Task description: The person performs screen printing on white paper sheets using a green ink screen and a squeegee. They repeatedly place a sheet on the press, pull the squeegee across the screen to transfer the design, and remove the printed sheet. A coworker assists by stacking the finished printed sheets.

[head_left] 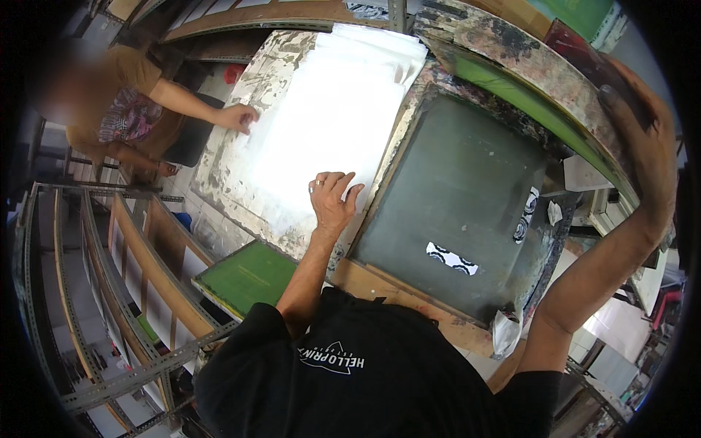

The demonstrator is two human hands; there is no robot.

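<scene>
My left hand [332, 196], with a ring on one finger, lies flat with fingers spread on the near edge of a stack of white sheets [328, 117] on a paint-stained table [223, 182]. My right hand [642, 146] is raised at the right, gripping a dark squeegee-like tool [595, 58] against the lifted, paint-crusted screen frame [504, 55]. Below the raised frame lies a grey printing bed [456, 197] in a wooden frame, with small patterned pieces [451, 258] on it. Another person's hand [237, 117] rests on the far left edge of the white sheets.
A second person [109, 102] stands at the left of the table. A green screen frame [244, 277] leans under the table's near corner. A metal drying rack with wooden shelves [117, 277] holding white sheets fills the lower left. More shelving runs along the top.
</scene>
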